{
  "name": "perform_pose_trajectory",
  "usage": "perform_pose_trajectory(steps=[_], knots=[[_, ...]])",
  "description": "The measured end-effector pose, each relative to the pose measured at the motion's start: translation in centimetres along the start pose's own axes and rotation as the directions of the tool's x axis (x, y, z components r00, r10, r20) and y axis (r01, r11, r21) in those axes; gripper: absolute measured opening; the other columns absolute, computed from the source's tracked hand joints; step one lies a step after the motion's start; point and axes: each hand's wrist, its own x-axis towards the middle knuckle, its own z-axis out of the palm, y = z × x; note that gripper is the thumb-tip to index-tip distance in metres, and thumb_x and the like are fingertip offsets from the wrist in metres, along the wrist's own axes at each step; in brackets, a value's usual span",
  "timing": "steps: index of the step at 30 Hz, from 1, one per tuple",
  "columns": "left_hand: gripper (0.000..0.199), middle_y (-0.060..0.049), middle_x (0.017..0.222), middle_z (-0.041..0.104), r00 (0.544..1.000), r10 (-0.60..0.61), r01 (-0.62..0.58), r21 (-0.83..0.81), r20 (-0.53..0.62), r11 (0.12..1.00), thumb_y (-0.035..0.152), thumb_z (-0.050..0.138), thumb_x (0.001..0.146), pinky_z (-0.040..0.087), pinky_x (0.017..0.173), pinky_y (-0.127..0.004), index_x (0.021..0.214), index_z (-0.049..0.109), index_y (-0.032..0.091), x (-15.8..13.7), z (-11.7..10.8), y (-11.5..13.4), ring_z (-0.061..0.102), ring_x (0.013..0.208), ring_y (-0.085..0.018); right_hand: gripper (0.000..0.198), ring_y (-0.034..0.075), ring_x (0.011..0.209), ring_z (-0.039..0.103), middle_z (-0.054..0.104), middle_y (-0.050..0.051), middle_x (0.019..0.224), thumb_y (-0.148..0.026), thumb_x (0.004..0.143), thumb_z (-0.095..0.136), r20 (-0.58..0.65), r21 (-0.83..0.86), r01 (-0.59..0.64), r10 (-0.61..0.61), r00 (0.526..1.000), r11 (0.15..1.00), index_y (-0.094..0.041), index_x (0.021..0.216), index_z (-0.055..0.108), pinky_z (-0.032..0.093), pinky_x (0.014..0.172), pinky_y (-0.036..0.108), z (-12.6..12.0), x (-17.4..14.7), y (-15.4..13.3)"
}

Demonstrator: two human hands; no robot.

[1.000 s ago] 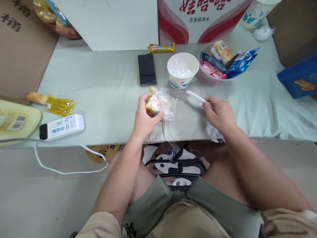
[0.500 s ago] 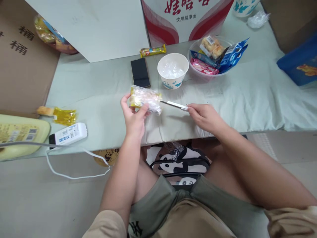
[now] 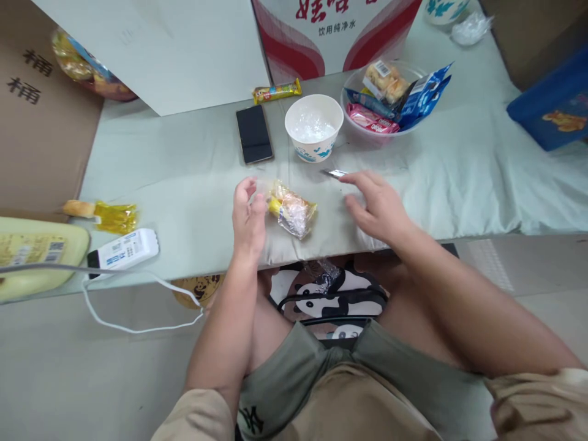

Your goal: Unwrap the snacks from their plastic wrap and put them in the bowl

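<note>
Pale surface [image 3: 193,159]: left grip [image 3: 248,215] half-curled beside a snack [image 3: 296,214], hold unclear; right grip [image 3: 379,208] spread, clasping nothing, at a knife [image 3: 334,174] best aimed clear of the left.

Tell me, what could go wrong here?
The right hand has fingertips right by the knife, so one might get nicked. The paper cup stands just beyond the knife; a bump could tip it. The wrapped snack is near the front edge of the cloth-covered table, so a nudge might send it off.
</note>
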Motion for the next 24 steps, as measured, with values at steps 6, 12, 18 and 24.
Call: perform_pose_trajectory(steps=[6, 12, 18, 24], knots=[[0.037, -0.004, 0.094, 0.07, 0.956, -0.273, 0.29, -0.233, 0.102, 0.928, 0.046, 0.08, 0.073, 0.059, 0.071, -0.03, 0.093, 0.06, 0.023, 0.4, 0.0, 0.7, 0.071, 0.086, -0.02, 0.049, 0.03, 0.134, 0.055, 0.055, 0.015, 0.149, -0.038, 0.091, 0.06, 0.179, 0.245, 0.302, -0.349, 0.92, 0.921, -0.022, 0.136, 0.058, 0.047, 0.107, 0.049, 2.4, -0.5, -2.2], [0.03, -0.001, 0.085, 0.07, 0.85, -0.526, 0.465, -0.449, -0.013, 0.763, 0.034, 0.078, 0.067, 0.049, 0.047, -0.02, 0.083, 0.056, 0.022, 1.2, -1.0, 1.0, 0.065, 0.063, -0.012, 0.016, 0.028, 0.109, 0.068, 0.074, 0.009, 0.108, -0.026, 0.092, 0.052, 0.131, 0.136, 0.095, -0.113, 0.985, 0.986, -0.024, 0.091, 0.067, 0.052, 0.096, 0.046, 0.5, 0.5, -0.8], [0.035, -0.003, 0.089, 0.068, 0.866, -0.5, 0.464, -0.346, -0.019, 0.815, 0.04, 0.08, 0.068, 0.049, 0.051, -0.023, 0.088, 0.058, 0.022, 1.2, -1.8, -0.1, 0.064, 0.066, -0.013, 0.029, 0.029, 0.104, 0.067, 0.073, 0.01, 0.104, -0.019, 0.086, 0.043, -0.122, -0.009, -0.213, 0.21, 0.97, 0.977, -0.026, 0.104, 0.065, 0.053, 0.084, 0.044, -2.2, 0.0, -0.1], [0.048, -0.004, 0.112, 0.067, 0.95, -0.297, 0.252, -0.325, -0.094, 0.911, 0.048, 0.084, 0.067, 0.053, 0.076, -0.026, 0.102, 0.059, 0.027, 0.9, -2.1, 0.0, 0.065, 0.102, -0.019, 0.06, 0.023, 0.084, 0.064, 0.066, 0.009, 0.114, -0.029, 0.082, 0.055, 0.08, 0.042, -0.014, 0.011, 0.997, 0.999, -0.023, 0.142, 0.054, 0.054, 0.076, 0.039, -0.7, -1.0, -1.0]])
